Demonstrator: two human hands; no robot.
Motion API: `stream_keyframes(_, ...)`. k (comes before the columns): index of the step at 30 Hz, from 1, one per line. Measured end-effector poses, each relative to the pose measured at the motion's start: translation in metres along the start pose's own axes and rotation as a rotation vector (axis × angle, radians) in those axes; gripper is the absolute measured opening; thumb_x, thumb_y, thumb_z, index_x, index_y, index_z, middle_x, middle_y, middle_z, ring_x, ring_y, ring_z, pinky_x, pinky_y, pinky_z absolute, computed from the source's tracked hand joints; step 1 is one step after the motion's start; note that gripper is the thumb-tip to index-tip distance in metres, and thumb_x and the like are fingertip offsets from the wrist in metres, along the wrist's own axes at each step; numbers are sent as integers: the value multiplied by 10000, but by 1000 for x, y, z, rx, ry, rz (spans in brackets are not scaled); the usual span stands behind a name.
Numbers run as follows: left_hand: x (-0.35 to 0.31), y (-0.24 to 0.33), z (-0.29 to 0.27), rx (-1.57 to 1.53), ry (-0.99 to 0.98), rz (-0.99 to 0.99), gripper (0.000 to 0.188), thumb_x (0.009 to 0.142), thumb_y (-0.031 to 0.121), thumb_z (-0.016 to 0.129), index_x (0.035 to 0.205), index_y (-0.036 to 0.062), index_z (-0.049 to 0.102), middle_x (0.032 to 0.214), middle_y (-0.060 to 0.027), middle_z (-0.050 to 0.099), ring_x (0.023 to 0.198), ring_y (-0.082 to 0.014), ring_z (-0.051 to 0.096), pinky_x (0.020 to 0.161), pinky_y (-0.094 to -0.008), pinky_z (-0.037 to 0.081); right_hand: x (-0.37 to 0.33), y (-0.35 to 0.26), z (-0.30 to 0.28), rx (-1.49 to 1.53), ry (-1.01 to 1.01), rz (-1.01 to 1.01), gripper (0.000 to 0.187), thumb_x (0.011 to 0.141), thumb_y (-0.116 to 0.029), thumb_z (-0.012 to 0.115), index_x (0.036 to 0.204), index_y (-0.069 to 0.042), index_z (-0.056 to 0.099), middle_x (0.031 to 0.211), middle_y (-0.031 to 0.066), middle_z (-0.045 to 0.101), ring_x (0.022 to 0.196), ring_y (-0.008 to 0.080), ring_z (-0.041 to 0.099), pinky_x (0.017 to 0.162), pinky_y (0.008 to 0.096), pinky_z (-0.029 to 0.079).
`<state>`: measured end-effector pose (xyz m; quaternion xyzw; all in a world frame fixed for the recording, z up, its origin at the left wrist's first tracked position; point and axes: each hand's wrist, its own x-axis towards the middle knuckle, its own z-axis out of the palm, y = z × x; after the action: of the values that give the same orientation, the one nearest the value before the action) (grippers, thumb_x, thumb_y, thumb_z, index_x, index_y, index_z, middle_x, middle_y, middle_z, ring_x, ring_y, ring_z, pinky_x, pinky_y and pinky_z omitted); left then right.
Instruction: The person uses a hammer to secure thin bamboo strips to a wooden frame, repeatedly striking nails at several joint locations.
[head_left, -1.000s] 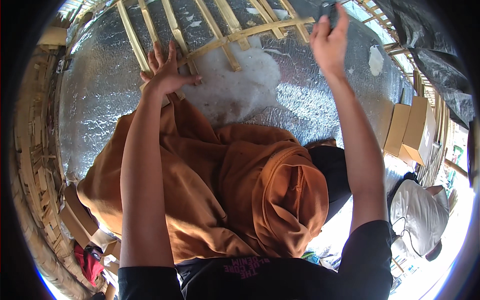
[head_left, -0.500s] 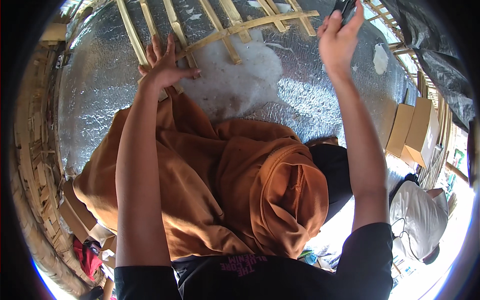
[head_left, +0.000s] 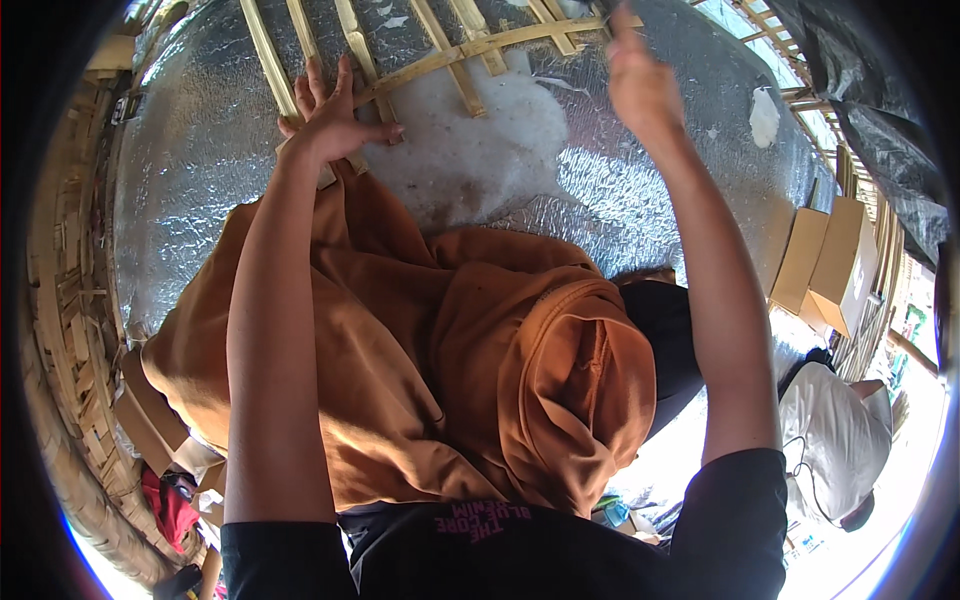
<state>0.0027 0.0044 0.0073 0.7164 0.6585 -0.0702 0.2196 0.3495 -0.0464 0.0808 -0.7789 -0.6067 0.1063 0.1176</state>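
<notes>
My left hand (head_left: pixel 328 128) lies with fingers spread across the lower ends of flat bamboo strips (head_left: pixel 358 45). A slanting cross strip (head_left: pixel 450 64) runs from beside this hand to the upper right, over several of the lengthwise strips. Around the far right end of that cross strip, my right hand (head_left: pixel 645 95) is closed and smeared by motion. It grips a dark tool (head_left: pixel 606 10), cut off by the top edge of the view, so its kind cannot be made out. Orange-brown cloth (head_left: pixel 400 330) covers my lap below both hands.
The strips lie on a silver foil sheet (head_left: pixel 220 190) with a worn whitish patch (head_left: pixel 490 140). Cardboard boxes (head_left: pixel 825 265) stand at the right, near a pale grey bundle (head_left: pixel 835 435). A woven bamboo wall (head_left: pixel 75 290) borders the left; black plastic sheeting (head_left: pixel 850 90) hangs upper right.
My right hand has swung left and slightly down with the dark tool, toward the cross strip's end. The strips have shifted slightly up and right, while my left hand stays on them.
</notes>
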Motion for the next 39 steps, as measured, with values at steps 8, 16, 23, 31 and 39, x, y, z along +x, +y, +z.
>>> stream_keyframes(8,-4,5,-6,53,-23,-56,1427,559,750,795,1586,263,-68,1630,-131,-221,1512,-320,-172,1111,-734,23,10,28,39,-181,-18,-2,640,1017,-304,449,1561,-373,119,828,265,689,813,457,698,696,548,571)
stream_keyframes(16,-3,8,-1,17,-2,-22,1402,562,723,814,1594,266,-18,1636,-163,-186,1509,-352,-169,1095,-739,22,11,33,41,-30,-32,-20,638,1027,-309,434,1574,-303,105,843,231,695,769,419,708,661,514,577)
stream_keyframes(23,-2,6,-3,56,-20,-28,1409,564,738,800,1596,223,-10,1629,-195,-184,1508,-360,-169,1092,-740,33,13,-5,-10,188,445,-313,523,1042,-121,427,1545,-128,282,765,124,572,643,150,530,625,314,485)
stream_keyframes(31,-4,7,-5,43,-30,-29,1460,523,776,793,1587,250,-58,1621,-164,-227,1506,-359,-170,1114,-731,19,6,23,14,-204,-194,71,617,1030,-328,442,1566,-337,136,831,207,700,753,399,710,687,528,568)
stream_keyframes(39,-4,7,-6,30,-48,-66,1459,524,761,804,1582,278,-77,1624,-133,-238,1508,-341,-175,1118,-725,12,10,42,40,-22,-78,85,660,1018,-269,469,1569,-330,111,979,250,705,770,410,708,699,518,570)
